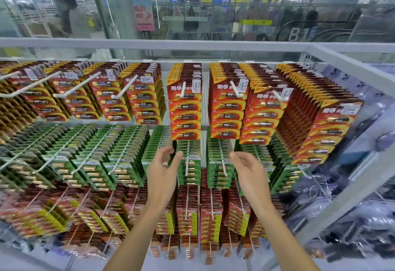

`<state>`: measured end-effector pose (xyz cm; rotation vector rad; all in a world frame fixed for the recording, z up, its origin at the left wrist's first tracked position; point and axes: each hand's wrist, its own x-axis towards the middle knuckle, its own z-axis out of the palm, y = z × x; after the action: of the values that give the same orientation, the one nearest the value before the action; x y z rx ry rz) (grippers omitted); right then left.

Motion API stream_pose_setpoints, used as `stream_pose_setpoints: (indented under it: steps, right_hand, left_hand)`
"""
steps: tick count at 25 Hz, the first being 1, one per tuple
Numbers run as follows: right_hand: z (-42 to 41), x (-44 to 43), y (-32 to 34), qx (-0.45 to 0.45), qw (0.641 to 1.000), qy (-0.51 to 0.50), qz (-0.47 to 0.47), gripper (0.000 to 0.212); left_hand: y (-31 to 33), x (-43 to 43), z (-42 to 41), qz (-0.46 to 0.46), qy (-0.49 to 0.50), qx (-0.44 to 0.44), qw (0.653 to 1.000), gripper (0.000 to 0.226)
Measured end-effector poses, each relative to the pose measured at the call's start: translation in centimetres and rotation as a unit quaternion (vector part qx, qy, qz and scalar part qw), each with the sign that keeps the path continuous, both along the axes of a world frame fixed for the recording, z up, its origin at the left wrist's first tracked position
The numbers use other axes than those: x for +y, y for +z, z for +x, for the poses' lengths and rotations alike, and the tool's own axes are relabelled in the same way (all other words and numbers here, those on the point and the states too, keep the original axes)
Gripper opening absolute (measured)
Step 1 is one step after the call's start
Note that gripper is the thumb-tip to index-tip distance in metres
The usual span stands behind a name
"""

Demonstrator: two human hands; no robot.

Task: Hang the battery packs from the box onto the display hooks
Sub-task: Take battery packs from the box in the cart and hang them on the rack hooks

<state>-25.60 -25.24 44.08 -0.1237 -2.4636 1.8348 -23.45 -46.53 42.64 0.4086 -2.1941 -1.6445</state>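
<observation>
Rows of battery packs hang on white display hooks across a white rack. Red packs (185,108) fill the top row, green packs (189,164) the second row, and red-and-yellow packs (188,217) the lower rows. My left hand (163,173) is raised in front of the green row, palm turned right, fingers apart and holding nothing. My right hand (249,173) is raised opposite it, palm turned left, also with nothing in it. Between the two hands a white hook (187,164) sticks out of the green packs. The box is not in view.
A white frame rail (149,43) runs across above the rack, and a diagonal rail (350,65) borders it on the right. Behind glass lies a shop hall with a pink sign (144,14) and a person (66,10) at the far left.
</observation>
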Motion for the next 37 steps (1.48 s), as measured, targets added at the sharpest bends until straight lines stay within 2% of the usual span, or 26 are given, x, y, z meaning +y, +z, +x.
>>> stream_pose_setpoints:
  steps: [5, 13, 25, 31, 35, 37]
  right_hand:
    - [2.9, 1.4, -1.7, -0.006, 0.999, 0.016, 0.034, 0.042]
    - [10.0, 3.5, -4.1, -0.008, 0.994, 0.0, 0.112, 0.051]
    - [24.5, 8.0, -6.6, -0.053, 0.976, -0.066, 0.198, 0.054]
    - [29.4, 12.3, -6.7, -0.077, 0.975, -0.096, 0.187, 0.049]
    - [31.8, 17.2, -8.3, -0.106, 0.974, -0.127, 0.157, 0.035]
    - [32.7, 20.8, -10.3, -0.132, 0.969, -0.124, 0.17, 0.044]
  left_hand:
    - [-1.6, 1.6, 3.7, -0.066, 0.0, -0.03, 0.997, 0.044]
    - [-3.7, 3.7, 10.4, -0.155, -0.069, -0.076, 0.982, 0.05]
    - [-6.8, 9.4, 20.5, -0.151, -0.185, -0.049, 0.97, 0.046]
    - [-8.1, 14.4, 23.3, -0.139, -0.232, -0.051, 0.961, 0.042]
    - [-9.7, 19.3, 24.3, -0.158, -0.268, -0.075, 0.947, 0.044]
    - [-10.7, 22.8, 24.9, -0.165, -0.29, -0.089, 0.939, 0.045]
